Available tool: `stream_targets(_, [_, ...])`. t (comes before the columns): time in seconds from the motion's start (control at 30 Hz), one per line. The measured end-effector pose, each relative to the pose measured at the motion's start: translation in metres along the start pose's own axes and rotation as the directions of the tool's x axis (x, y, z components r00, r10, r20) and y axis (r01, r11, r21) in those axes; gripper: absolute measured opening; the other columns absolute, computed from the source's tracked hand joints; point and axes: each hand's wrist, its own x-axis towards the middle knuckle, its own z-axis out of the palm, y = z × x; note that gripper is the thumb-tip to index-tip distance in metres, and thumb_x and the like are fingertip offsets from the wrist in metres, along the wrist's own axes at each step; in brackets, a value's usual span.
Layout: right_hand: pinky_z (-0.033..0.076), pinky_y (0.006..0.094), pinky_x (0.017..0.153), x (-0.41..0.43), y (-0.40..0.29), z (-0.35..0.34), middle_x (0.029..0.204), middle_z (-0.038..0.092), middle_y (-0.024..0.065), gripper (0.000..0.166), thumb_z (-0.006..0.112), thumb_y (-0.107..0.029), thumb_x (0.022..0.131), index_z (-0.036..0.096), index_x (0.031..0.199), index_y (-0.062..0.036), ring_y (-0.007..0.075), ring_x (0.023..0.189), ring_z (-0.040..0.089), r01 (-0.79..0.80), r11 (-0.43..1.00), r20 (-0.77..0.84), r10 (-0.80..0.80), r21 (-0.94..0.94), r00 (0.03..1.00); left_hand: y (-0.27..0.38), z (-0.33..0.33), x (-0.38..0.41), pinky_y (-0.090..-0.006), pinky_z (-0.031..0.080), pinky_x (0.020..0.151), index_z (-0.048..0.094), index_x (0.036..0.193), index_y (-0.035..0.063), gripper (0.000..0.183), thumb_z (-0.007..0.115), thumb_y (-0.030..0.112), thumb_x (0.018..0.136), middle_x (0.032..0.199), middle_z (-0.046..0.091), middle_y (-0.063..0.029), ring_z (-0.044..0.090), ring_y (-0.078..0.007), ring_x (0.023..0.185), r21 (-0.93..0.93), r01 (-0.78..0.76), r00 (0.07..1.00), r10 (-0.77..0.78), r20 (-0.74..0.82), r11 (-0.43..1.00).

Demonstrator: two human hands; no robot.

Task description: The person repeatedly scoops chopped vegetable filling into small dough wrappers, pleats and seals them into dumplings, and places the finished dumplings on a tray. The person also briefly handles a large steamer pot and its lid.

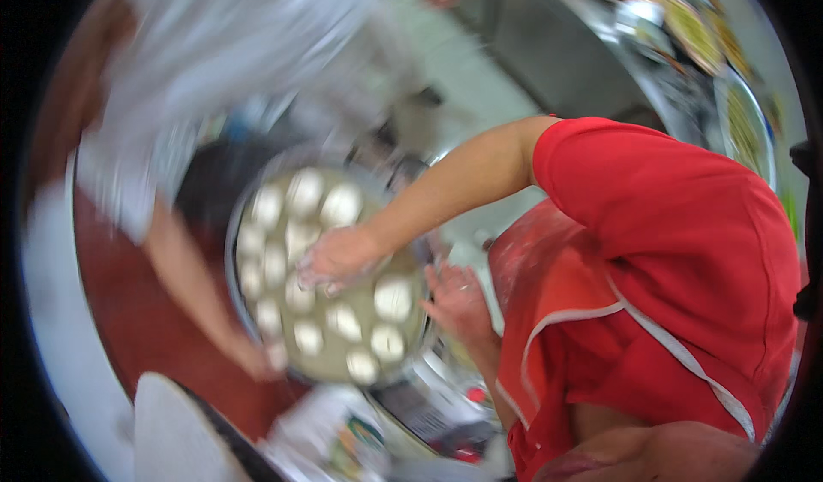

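A round metal tray [328, 366] holds several white dough balls, spaced apart on its pale greenish-brown surface. Over the middle of the tray reaches my right hand [344, 258], pale powder on its curled fingers. A dough ball [299, 294] lies just under the fingertips; the blur hides whether they grip it. My left hand [460, 302], with a ring on it, is beside the tray's near rim, fingers spread and nothing in them. Another dough ball [393, 298] lies on the tray near this hand.
Across the tray, a co-worker in white [257, 51] reaches an arm [199, 289] to its edge. A dark red surface [141, 276] lies beyond. A printed plastic bag [334, 434] is beside the tray. Dishes of food [693, 35] stand on a metal counter.
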Motion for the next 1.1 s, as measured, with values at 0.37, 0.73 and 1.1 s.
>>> stream_targets(0.37, [0.047,0.0442,0.072,-0.565,-0.044,-0.21,0.085,0.061,0.0162,0.015,0.056,-0.018,0.076,0.061,0.086,-0.0074,0.0341,0.085,0.059,-0.938,-0.078,-0.756,0.571,0.339,-0.32,-0.246,0.146,0.163,-0.0423,0.039,0.099,0.047,0.124,0.0043,0.04,0.043,0.032,0.095,0.117,0.053,-0.0138,0.051,-0.0247,0.105,0.81,0.513,0.676,-0.715,-0.176,0.285])
stream_targets(0.73, [0.043,0.0399,0.066,-0.676,-0.165,-0.319,0.08,0.052,0.0117,0.021,0.066,-0.017,0.074,0.052,0.068,-0.0018,0.0298,0.075,0.054,-0.885,-0.23,-0.766,0.442,0.405,-0.466,-0.459,0.286,0.293,-0.0432,0.044,0.096,0.052,0.115,0.004,0.04,0.043,0.038,0.095,0.111,0.058,-0.0117,0.056,-0.0241,0.102,0.929,0.346,0.617,-0.778,-0.117,0.134])
stream_targets(1.1, [0.032,0.0373,0.104,-0.7,-0.102,-0.414,0.137,0.042,0.0099,0.03,0.06,-0.001,0.077,0.058,0.107,-0.0029,0.0288,0.127,0.039,-0.851,-0.278,-0.814,0.269,0.446,-0.514,-0.49,0.437,0.581,-0.0296,0.048,0.075,0.054,0.108,0.0015,0.032,0.051,0.029,0.092,0.097,0.06,-0.0071,0.058,-0.0176,0.088,0.928,-0.35,0.873,-0.404,0.273,-0.127])
